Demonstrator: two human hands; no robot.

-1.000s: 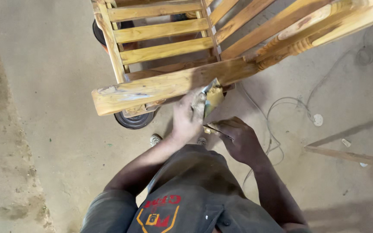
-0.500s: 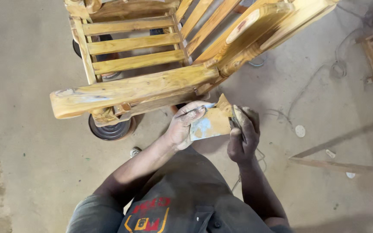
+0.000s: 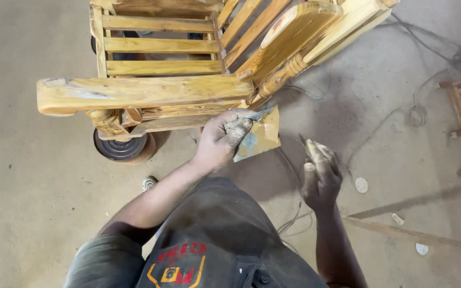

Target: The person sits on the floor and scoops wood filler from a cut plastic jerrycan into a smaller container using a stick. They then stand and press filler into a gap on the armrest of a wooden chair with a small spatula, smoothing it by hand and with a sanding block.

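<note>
The left hand pinches a smeared flat board close under the wooden chair armrest, keeping filler near the joint, while the right hand, apart over the floor, closes its grip around a small putty knife.

Your left hand hides part of the flat board; your right hand covers most of the tool. The top edge crops the wooden chair.
</note>
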